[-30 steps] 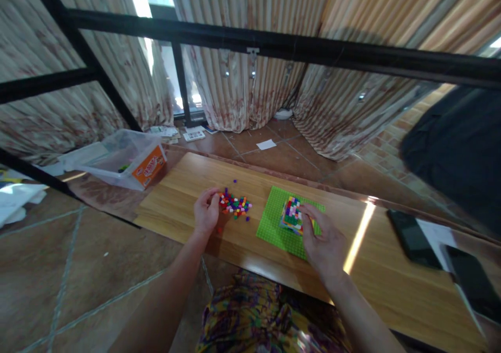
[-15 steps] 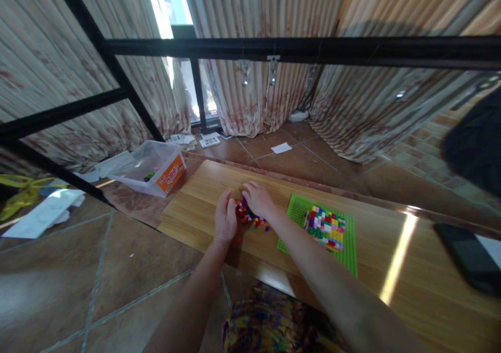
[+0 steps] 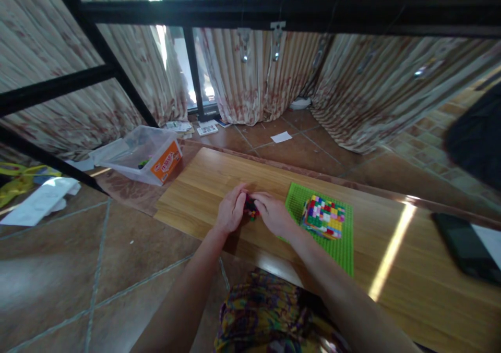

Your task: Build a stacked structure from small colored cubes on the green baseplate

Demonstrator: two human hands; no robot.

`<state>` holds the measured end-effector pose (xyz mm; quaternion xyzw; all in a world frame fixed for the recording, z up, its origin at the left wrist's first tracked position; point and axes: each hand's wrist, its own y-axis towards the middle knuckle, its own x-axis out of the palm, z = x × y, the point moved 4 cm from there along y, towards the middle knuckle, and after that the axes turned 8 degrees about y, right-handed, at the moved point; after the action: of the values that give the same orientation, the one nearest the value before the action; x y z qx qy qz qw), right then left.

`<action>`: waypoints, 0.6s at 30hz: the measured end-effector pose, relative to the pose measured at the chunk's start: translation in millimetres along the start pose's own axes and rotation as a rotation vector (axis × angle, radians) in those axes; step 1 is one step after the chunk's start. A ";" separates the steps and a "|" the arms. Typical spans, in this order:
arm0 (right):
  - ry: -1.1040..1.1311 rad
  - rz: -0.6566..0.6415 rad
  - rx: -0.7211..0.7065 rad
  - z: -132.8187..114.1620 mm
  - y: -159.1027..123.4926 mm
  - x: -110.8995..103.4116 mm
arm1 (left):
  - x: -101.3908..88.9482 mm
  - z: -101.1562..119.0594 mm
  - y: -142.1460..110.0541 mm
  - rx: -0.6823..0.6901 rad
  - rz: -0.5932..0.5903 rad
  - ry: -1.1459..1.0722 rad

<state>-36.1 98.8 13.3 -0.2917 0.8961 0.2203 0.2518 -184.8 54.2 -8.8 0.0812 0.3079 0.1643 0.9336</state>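
Note:
A small pile of multicoloured toy bricks [image 3: 251,214] lies on the wooden board, partly hidden between my two hands. My left hand [image 3: 231,210] rests on its edge along the pile's left side, fingers stretched out. From the right, my right hand [image 3: 273,212] touches the heap with its fingers extended, the fingertips of both hands close together at the far side. To the right, a green studded baseplate [image 3: 341,258] carries a squarish block of built-up bricks [image 3: 324,215] in mixed colours. My right forearm passes over the baseplate's near left corner.
A clear plastic box [image 3: 131,171] with an orange label stands past the board's left end, a few green pieces inside. A dark phone [image 3: 460,241] lies at the right on the board [image 3: 195,183]. A black metal frame [image 3: 250,14] spans the far side before curtains.
My right hand has left the brick block and gone left to the loose bricks. Both hands have drawn together around the pile, which is now more gathered. The camera view has shifted.

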 end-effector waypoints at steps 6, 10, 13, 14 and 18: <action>-0.077 0.331 0.121 20.1 -21.7 -30.3 | -2.0 -11.3 0.5 -0.095 0.102 -0.153; -0.178 0.180 0.151 20.5 -12.9 -16.8 | -2.4 -15.9 1.4 -0.125 0.166 -0.195; -0.250 0.065 0.168 15.3 -4.9 -3.2 | -2.4 -14.8 1.3 -0.132 0.163 -0.204; -0.272 0.042 0.173 14.0 -3.3 0.1 | -2.4 -14.2 1.3 -0.131 0.159 -0.200; -0.301 0.025 0.187 14.4 -2.5 6.3 | -2.6 -13.7 1.9 -0.119 0.161 -0.168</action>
<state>-34.3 102.2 -2.1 -0.2195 0.8685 0.1802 0.4064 -195.6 55.7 -17.8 0.0637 0.2109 0.2491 0.9431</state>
